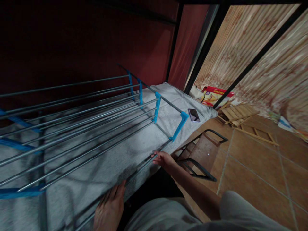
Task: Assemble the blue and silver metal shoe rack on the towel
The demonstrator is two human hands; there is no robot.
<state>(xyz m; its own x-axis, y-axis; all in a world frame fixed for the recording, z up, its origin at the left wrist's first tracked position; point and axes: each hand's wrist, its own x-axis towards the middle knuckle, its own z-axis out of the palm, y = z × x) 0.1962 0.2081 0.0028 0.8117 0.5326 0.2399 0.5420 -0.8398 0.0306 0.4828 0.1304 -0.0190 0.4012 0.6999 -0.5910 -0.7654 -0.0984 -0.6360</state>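
Observation:
A metal drying rack (79,125) with grey rods and blue plastic joints (179,125) lies across a bed covered by a grey blanket (125,150). My right hand (165,160) grips the nearest rod (141,166) close to the rack's right end. My left hand (110,208) rests lower on the bed's edge, fingers curled around the same near rod. A phone (193,115) lies on the blanket past the rack's right end.
A dark metal frame (204,154) leans on the tiled floor (260,166) beside the bed. Wooden slats (237,114) and a red box (215,94) lie farther right. Black bunk posts (255,57) and a patterned curtain (276,64) stand behind.

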